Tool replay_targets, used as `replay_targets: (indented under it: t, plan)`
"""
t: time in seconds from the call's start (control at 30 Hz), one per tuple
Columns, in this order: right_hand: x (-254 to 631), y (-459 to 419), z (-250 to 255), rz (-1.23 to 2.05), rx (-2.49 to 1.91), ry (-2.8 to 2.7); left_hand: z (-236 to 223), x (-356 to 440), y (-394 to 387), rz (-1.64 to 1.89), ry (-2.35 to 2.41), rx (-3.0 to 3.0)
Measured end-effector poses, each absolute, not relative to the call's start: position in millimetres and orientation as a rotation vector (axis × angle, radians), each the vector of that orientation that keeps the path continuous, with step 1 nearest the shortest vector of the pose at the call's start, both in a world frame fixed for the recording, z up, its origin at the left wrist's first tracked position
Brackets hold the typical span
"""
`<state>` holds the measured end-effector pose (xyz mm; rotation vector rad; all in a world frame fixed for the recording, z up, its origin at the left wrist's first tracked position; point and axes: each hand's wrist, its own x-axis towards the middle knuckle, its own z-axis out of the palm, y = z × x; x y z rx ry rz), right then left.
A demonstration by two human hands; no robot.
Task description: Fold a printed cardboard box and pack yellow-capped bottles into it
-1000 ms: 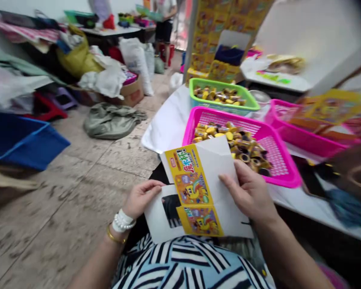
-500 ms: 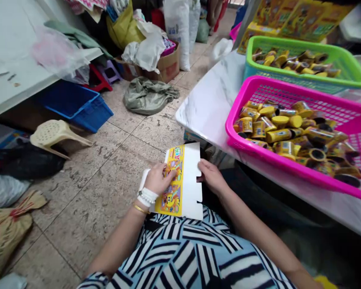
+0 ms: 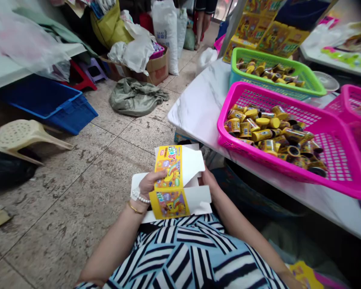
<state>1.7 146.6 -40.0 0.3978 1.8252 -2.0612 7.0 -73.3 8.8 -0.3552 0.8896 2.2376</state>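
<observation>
I hold a flat yellow-and-white printed cardboard carton (image 3: 172, 181) over my lap with both hands. My left hand (image 3: 148, 184), with a pearl bracelet and a gold bangle at the wrist, grips its left side, fingers curled over the yellow printed panel. Most of my right hand (image 3: 209, 183) is hidden behind the carton's right edge, where it grips the white flaps. The carton is partly folded, with white flaps sticking out left and right.
A pink basket (image 3: 343, 176) of several small yellow-labelled tubs stands on the white marble table (image 3: 198, 104) to my right, a green basket (image 3: 309, 82) of the same behind it. Left on the tiled floor: a blue crate (image 3: 51, 104), a beige stool (image 3: 21, 136), bags, a grey cloth.
The carton has gone from a flat sheet to partly folded, its yellow panels bent forward. My view has swung slightly right, and my left hand's fingers have shifted on the yellow panel.
</observation>
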Motion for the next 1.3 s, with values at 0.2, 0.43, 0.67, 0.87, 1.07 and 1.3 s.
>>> replay_targets:
  t: [0.2,0.43,0.67,0.87,1.07,1.3]
  plan:
    - [7,153,-32,-2.036,0.274,1.828,-5,20,-104,2.448,0.747,-0.156]
    - [-10,186,19,-2.010,0.528,2.072,19,62,-113,2.290,0.985,-0.094]
    - [-25,182,39,-1.861,0.321,2.361,9,77,-76,2.287,0.996,-0.504]
    - [-19,172,45,-1.606,0.144,2.606,-13,67,-102,2.123,1.220,-0.554]
    - [-19,137,78,-1.736,-0.260,2.442,-4,63,-61,2.525,1.034,-0.728]
    - [-28,136,79,-1.541,-0.435,2.516,-14,68,-43,2.478,0.948,-0.621]
